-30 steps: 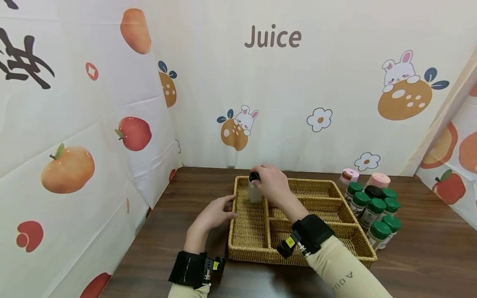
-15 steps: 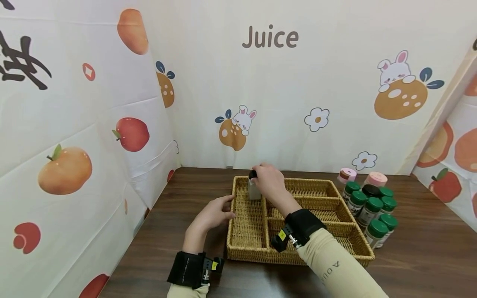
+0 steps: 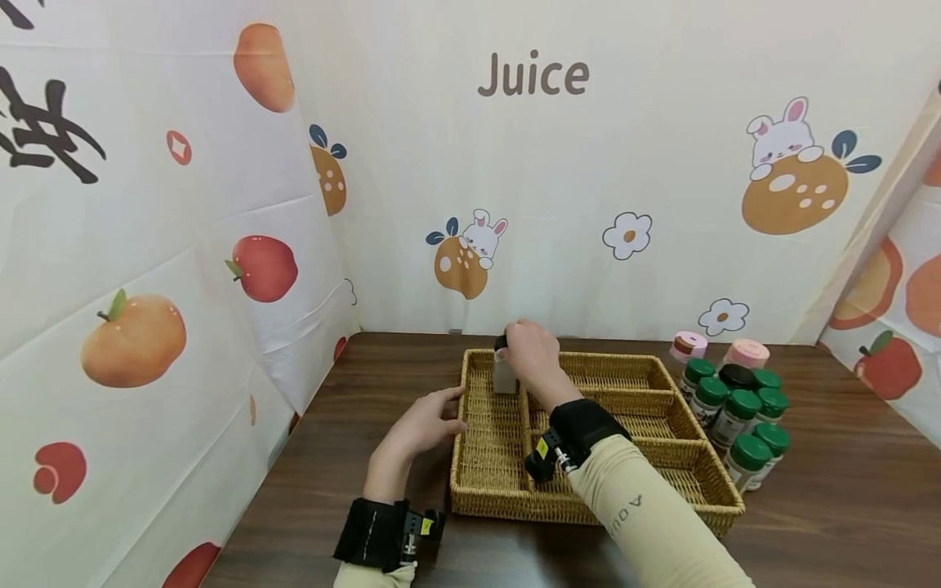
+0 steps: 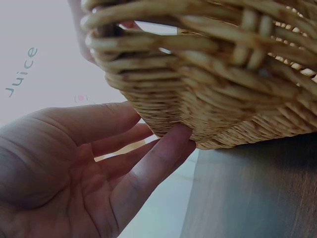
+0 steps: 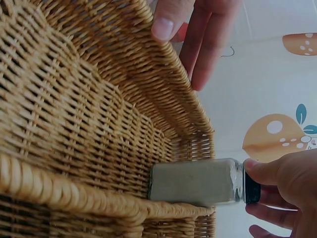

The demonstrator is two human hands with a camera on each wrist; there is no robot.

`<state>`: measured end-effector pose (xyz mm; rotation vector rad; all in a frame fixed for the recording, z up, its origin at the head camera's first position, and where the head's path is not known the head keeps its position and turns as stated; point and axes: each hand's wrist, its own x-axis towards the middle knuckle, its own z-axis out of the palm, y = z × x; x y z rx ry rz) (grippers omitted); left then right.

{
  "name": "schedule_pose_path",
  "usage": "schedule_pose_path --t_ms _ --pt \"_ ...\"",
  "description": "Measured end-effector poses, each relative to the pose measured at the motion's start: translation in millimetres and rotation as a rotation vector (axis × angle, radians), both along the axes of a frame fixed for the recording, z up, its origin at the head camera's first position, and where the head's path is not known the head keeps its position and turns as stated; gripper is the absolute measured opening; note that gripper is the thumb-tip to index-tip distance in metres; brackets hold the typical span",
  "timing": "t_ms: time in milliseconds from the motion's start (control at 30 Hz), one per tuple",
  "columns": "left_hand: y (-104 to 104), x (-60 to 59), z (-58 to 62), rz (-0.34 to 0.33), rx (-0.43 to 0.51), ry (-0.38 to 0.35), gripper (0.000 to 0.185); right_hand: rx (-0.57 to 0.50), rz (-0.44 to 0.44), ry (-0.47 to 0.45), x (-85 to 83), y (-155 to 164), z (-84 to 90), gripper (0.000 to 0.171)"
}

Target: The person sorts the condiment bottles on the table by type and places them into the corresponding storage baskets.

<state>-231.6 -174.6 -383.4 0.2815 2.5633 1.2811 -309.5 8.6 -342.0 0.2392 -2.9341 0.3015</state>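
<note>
My right hand (image 3: 534, 353) pinches the black cap of a clear glass spice jar (image 3: 504, 378). The jar, filled with something pale grey, stands upright at the back of the wicker basket's left compartment, as the right wrist view shows from the side. That basket (image 3: 492, 453) has a long left section and several sections to the right. At its left outer side, my left hand (image 3: 422, 422) touches the wall with fingers loosely extended. In the left wrist view, fingertips (image 4: 179, 135) meet the woven wall (image 4: 218, 109) near its lower edge.
To the basket's right stands a group of several green-capped spice jars (image 3: 742, 406), with a black-capped jar (image 3: 738, 376) among them. Two pink-lidded containers (image 3: 747, 354) are behind these. Printed cloth (image 3: 551, 204) walls the dark wooden table (image 3: 831, 482) at the back and sides.
My right hand has shifted the jar slightly toward the back of the left compartment, and the right forearm has swung left. The left hand keeps its place at the basket's side.
</note>
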Motion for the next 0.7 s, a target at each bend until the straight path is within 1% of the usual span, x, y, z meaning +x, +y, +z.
schedule_pose_path --t_ms 167,333,500,700 --pt "0.7 0.2 -0.5 0.007 0.0 -0.004 0.062 0.019 -0.015 -0.036 -2.0 -1.1 2.0 0.027" --pt "1.7 0.0 0.1 0.001 -0.001 0.001 0.063 0.035 -0.031 -0.051 -3.3 -2.1 3.9 0.029" --pt "0.2 0.4 0.7 0.009 0.002 0.001 0.062 0.057 -0.037 -0.064 -3.8 -5.2 5.1 0.031" --pt "-0.2 -0.6 -0.6 0.018 0.002 0.001 0.062 0.075 -0.067 -0.115 -6.7 -8.8 7.4 0.036"
